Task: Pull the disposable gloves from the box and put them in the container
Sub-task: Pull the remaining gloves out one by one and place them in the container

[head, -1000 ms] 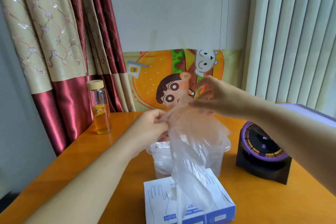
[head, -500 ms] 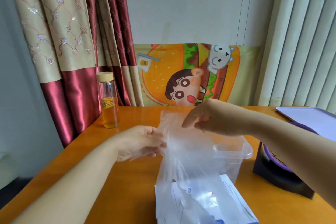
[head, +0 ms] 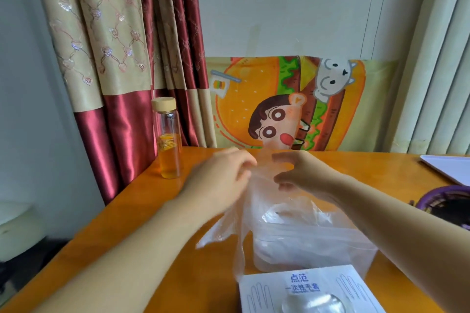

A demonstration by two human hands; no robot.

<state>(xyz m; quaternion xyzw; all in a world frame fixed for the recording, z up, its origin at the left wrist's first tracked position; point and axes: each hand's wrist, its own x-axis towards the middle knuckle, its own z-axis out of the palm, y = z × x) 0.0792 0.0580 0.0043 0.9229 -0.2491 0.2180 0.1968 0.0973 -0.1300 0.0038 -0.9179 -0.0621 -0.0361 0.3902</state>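
**Both hands hold a glove over the container**

The left hand [head: 223, 180] and right hand [head: 302, 175] meet above the middle of the table [head: 368, 162], fingertips almost touching; between them is the top edge of a clear glove [head: 251, 195]. The left thumb and fingers are pressed together on the film, pinching it; the right fingers and thumb curl round the same edge from the other side, though blur softens the detail.

The glove hangs down from the hands, draped over the near left side of the container [head: 318, 249]; its loose fingers trail out to the left above the table, and a strip of it falls toward the box [head: 267, 292]. The container is clear plastic and stands just behind the box; crumpled film lies inside it. The box is white with blue print and hand outlines, at the bottom edge of the view; film shows in its oval opening.

A bottle [head: 169, 140] with a pale cap and amber liquid stands upright at the table's far left corner, well apart from the hands; a purple item [head: 447, 201] is at the right edge, cut off; a cartoon poster [head: 254, 99] leans on the wall behind, beside a red and beige curtain [head: 114, 58].
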